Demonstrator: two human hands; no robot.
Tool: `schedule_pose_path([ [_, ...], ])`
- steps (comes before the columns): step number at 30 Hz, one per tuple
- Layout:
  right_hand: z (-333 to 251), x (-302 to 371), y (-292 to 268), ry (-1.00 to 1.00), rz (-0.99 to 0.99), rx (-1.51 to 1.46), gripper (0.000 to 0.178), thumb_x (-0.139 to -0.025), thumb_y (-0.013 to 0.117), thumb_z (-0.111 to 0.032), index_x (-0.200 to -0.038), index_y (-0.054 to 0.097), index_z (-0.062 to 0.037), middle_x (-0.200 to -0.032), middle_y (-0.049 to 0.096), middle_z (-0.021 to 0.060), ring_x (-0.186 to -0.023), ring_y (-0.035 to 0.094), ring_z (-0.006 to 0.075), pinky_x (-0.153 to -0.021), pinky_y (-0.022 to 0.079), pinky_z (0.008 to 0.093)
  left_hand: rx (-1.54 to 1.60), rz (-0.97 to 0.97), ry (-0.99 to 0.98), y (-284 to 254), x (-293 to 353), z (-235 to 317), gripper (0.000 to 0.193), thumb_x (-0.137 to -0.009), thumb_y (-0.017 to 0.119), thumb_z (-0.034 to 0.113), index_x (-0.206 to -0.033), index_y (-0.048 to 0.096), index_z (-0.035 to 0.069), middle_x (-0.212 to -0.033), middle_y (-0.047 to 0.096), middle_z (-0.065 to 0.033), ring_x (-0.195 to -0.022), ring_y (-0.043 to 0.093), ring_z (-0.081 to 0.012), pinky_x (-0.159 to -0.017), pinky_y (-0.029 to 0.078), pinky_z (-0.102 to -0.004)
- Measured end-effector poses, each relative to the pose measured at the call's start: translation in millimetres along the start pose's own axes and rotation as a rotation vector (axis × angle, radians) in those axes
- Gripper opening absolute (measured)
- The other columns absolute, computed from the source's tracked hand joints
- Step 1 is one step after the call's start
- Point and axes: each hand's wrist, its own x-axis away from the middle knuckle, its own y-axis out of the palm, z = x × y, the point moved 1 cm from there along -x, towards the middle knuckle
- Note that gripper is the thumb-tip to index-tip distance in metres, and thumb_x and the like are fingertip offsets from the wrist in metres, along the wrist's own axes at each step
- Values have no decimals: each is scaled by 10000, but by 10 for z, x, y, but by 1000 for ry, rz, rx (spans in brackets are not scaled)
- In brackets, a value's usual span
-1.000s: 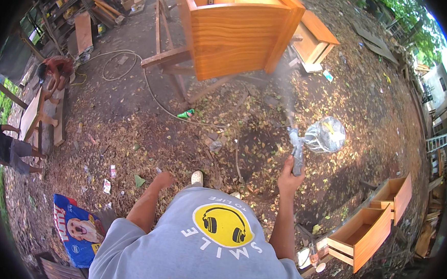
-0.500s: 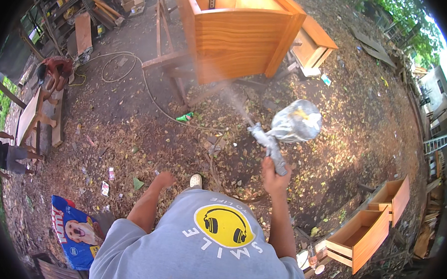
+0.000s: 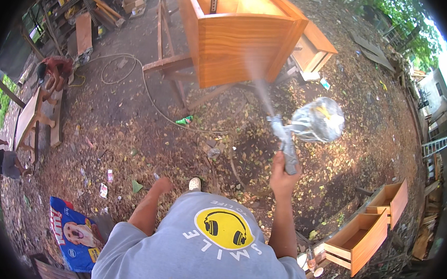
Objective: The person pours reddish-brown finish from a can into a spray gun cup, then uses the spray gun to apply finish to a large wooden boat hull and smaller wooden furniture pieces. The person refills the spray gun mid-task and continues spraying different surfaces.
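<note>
My right hand (image 3: 284, 180) is wrapped round the grip of a grey spray gun (image 3: 284, 139), which points away from me. A rounded cup (image 3: 318, 119) wrapped in clear plastic is attached to the gun's right side. Pale mist leaves the nozzle and reaches the lower right part of the curved front panel of an orange-brown wooden cabinet (image 3: 244, 51). The nozzle stays apart from the wood. My left hand (image 3: 162, 185) hangs low by my side with its fingers curled in, and nothing shows in it.
The cabinet rests on a wooden trestle (image 3: 169, 62). Behind it stands another wooden piece (image 3: 313, 48). A hose (image 3: 151, 102) loops over leafy ground. Drawers (image 3: 358, 240) lie at right, a blue dog-food bag (image 3: 74, 238) at left. Two people (image 3: 59, 70) are at far left.
My right hand and the spray gun have moved right and slightly nearer to me. The mist now lands further right on the panel. My left hand has dropped a little.
</note>
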Motion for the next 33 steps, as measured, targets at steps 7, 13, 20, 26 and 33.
schedule_pose_path([
  [7,-194,50,188,88,-333,-174,286,-940,674,-194,-1139,642,9,-676,598,-18,-553,517,40,-486,380,211,-103,129,96,-108,-13,73,248,-809,614,218,-1006,717,108,-890,691,-94,-853,668,-301,-744,548,-439],
  [13,-297,-299,65,24,-90,-109,294,-1008,577,-262,-1146,632,-8,-673,546,-29,-495,455,26,-431,346,199,-315,132,236,75,-92,16,207,-818,611,207,-964,724,114,-859,684,-95,-826,667,-287,-720,542,-426],
  [20,-367,-515,-175,5,261,-9,218,-988,613,-209,-964,617,7,-695,579,-25,-540,481,32,-455,356,228,-272,153,259,6,-42,61,200,-820,623,206,-973,727,131,-865,685,-77,-856,663,-292,-742,540,-413],
  [26,-447,-478,63,-65,42,-1,210,-986,610,-192,-1044,621,9,-697,576,-18,-557,493,44,-478,378,229,-168,78,148,98,-42,-124,200,-835,609,233,-934,735,114,-913,700,-113,-877,674,-318,-764,548,-452],
  [33,-930,-334,369,-21,-356,-159,289,-1007,576,-223,-1181,614,5,-674,548,-18,-495,431,32,-444,333,205,-46,-88,48,-617,-52,115,437,-938,499,410,-1020,725,45,-1062,687,-213,-1025,639,-406,-903,511,-487],
])
